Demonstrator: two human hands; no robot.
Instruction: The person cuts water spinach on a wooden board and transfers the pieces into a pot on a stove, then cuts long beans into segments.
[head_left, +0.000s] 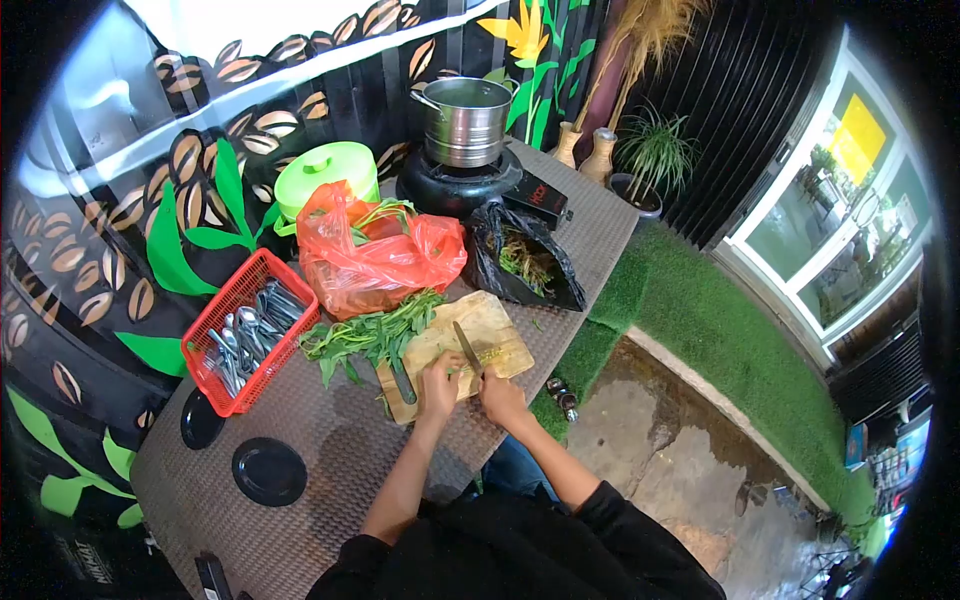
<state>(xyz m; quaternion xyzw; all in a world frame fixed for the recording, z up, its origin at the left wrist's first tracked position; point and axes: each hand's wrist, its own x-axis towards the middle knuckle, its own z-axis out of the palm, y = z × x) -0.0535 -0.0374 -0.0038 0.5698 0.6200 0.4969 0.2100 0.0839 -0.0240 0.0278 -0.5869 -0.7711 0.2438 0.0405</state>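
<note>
On the wooden cutting board (507, 342), my right hand (502, 398) is wrapped round the handle of a knife (466, 345), whose blade points away from me. Just left of the blade, my left hand (438, 388) is closed, its fingertips pinching green stems (463, 371) against the board. Small cut pieces (492, 355) lie to the right of the knife. A heap of leafy greens (375, 338) spreads over the board's far left edge and onto the table.
Behind the board sit a red plastic bag (365, 265) and a black bag (545, 285) of plant scraps. A steel pot (465, 135) stands on a black stove (420, 185). At left are a lime-green lidded container (325, 175), a red cutlery basket (265, 375) and a black plate (269, 472).
</note>
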